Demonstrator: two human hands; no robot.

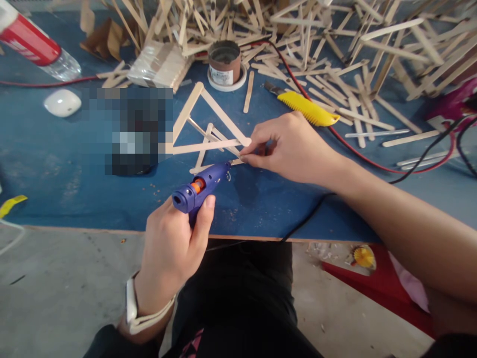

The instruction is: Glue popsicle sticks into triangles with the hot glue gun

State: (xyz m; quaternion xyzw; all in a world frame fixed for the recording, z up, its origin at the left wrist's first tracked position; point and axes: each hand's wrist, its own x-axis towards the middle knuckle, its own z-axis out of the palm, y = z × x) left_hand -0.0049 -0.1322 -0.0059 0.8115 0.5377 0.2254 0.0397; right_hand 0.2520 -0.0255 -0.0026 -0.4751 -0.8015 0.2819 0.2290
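My left hand (175, 248) is wrapped around a blue hot glue gun (212, 176), its nozzle pointing up and right. That nozzle is close to the right corner of a frame of popsicle sticks (208, 145); whether it touches is unclear. The frame has two triangles, joined by a crosswise stick (199, 128). With thumb and fingers pinched, my right hand (288, 146) holds the frame at this corner, and my fingertips partly hide the joint.
Loose popsicle sticks (350, 94) are heaped along the back and right. Behind the frame stand a brown pot (224, 62) and a wrapped stick bundle (160, 64). A yellow-handled tool (309, 108), white mouse (62, 103) and bottle (33, 42) lie around. Cables (311, 219) cross the blue table (112, 204).
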